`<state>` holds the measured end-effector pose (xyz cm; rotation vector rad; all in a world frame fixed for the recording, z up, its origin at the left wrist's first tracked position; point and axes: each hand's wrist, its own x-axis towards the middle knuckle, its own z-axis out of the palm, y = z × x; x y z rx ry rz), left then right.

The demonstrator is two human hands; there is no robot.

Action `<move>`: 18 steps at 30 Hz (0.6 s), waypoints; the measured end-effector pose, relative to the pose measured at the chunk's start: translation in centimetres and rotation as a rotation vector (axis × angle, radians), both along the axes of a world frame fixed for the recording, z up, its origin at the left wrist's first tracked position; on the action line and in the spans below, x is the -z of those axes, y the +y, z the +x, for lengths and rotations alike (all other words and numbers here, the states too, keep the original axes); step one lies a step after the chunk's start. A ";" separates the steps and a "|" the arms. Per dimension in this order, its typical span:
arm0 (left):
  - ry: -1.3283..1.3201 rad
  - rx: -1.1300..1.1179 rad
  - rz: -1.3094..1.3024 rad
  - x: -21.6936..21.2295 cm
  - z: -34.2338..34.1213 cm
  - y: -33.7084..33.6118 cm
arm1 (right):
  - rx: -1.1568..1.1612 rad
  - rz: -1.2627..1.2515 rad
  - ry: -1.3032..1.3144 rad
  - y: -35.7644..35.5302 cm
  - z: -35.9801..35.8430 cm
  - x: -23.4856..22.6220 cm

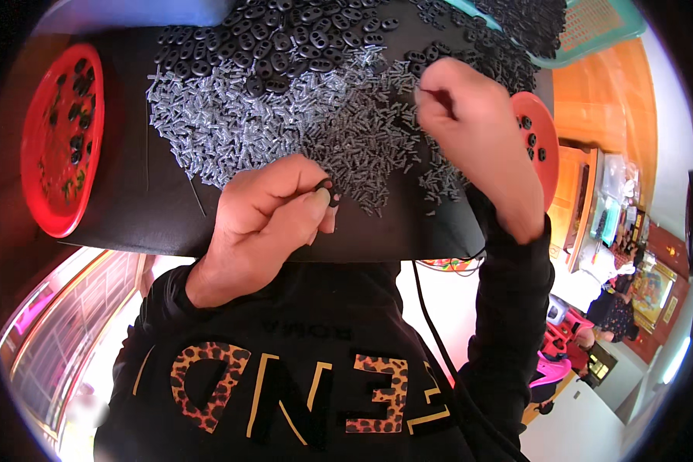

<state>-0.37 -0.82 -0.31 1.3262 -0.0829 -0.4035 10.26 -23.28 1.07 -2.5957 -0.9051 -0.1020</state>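
Note:
My left hand (pixel 266 223) is closed near the front edge of the dark table, pinching a small black two-hole oval piece (pixel 327 185) between thumb and forefinger. Farther right, my right hand (pixel 473 115) is slightly blurred, its fingers curled together over the right part of the heap; whatever it may hold is hidden. Between the hands spreads a broad pile of small silver springs (pixel 223 115). Behind the springs lie many black oval pieces (pixel 269 46) with two holes each. Smaller black parts (pixel 508 75) are heaped beyond my right hand.
A red plate (pixel 35 169) with scattered black pieces stands at the left. Another red plate (pixel 545 135) holding a few black pieces is partly behind my right forearm. A teal basket (pixel 600 35) sits far right, a blue container (pixel 131 14) far left. A black cable (pixel 431 339) hangs in front.

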 end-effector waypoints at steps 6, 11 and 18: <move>0.029 -0.066 -0.158 0.0 -0.3 -0.2 | 0.191 0.681 0.500 2.2 -3.7 -3.3; 0.009 -0.086 -0.127 -0.6 -0.8 -0.3 | -0.026 0.655 0.557 3.4 -5.1 -3.9; 0.006 -0.065 -0.185 -1.2 -1.4 -0.1 | -0.033 0.756 0.761 4.6 -6.3 -4.8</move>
